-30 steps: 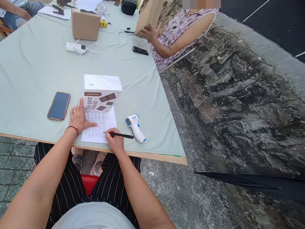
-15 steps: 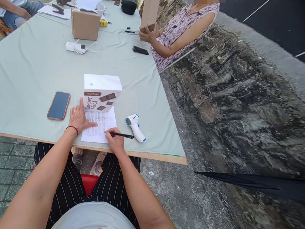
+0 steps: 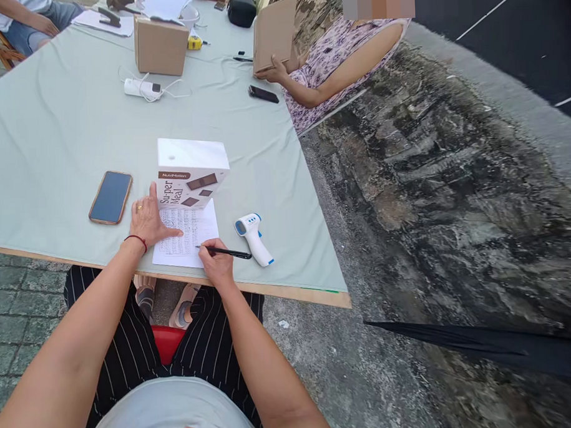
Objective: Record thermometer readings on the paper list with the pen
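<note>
In my right hand is a black pen, its tip on a printed sheet of paper at the table's near edge. My left hand lies spread on the sheet's left side, thumb across the print and index finger beside the box. Behind the sheet stands a white and brown "Super Meal" box, upright on the table. A white and blue infrared thermometer lies just right of the pen. A phone in a brown case rests left of my left hand.
Farther back on the cloth-covered table are a cardboard box, a white device with a cable and a black phone-like object. At the right edge a person holds a brown carton. Another person sits far left.
The person on the right has turned and lowered the brown carton, moving it slightly left. My hands, the pen and the sheet look almost unchanged.
</note>
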Demonstrator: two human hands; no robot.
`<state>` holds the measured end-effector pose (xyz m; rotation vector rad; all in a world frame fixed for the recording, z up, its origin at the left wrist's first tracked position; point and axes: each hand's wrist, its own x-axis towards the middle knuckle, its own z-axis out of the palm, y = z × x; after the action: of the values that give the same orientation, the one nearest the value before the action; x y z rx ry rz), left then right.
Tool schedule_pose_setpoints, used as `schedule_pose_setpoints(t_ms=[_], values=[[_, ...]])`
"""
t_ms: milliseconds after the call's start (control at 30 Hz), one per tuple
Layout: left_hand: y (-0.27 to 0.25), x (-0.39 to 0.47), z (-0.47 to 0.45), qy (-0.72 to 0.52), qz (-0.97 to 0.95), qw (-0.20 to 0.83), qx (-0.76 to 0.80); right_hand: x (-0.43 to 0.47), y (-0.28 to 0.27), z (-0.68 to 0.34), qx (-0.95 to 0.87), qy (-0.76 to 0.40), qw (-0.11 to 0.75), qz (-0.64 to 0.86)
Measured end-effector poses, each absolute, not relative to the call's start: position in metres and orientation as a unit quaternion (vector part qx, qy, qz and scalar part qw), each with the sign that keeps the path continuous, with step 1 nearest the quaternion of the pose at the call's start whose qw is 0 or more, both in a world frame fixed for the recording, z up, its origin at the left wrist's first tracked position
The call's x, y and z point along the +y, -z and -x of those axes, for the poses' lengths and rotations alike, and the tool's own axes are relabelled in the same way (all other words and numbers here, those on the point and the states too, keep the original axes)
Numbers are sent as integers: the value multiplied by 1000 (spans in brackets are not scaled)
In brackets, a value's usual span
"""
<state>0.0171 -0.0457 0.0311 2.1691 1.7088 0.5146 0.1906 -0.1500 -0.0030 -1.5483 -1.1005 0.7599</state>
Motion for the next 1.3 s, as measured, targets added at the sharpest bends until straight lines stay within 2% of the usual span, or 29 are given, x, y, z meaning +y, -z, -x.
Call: schedule_pose_setpoints(t_ms=[1300], values=[[-24,-43,-15,-194,-765,165,591,-151,4,-191,-461,-286,525,656]])
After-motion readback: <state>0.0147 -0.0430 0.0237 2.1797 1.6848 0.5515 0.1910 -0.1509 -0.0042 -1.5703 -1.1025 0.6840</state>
